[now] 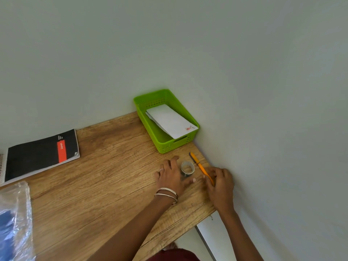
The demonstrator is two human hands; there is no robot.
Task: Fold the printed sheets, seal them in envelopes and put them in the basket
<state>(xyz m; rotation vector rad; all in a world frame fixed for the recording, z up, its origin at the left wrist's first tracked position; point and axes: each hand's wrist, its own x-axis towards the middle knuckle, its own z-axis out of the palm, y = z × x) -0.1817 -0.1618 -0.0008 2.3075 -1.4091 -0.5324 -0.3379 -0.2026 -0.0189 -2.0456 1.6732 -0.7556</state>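
A green basket [163,146] stands in the table's far right corner against the wall, with white envelopes [170,120] lying inside, the top one bearing a small red mark. A roll of clear tape [187,168] sits on the wooden table just in front of the basket. My left hand [171,176] rests flat beside the roll, index finger and thumb spread loosely around it without gripping. My right hand [220,187] is by the wall, its fingers curled over the near end of an orange pen [198,163] that lies on the table.
A black notebook with a red label [42,153] lies at the table's far left. A clear plastic bag with something blue inside [13,223] sits at the near left. The wooden table [105,176] ends at the wall on the right.
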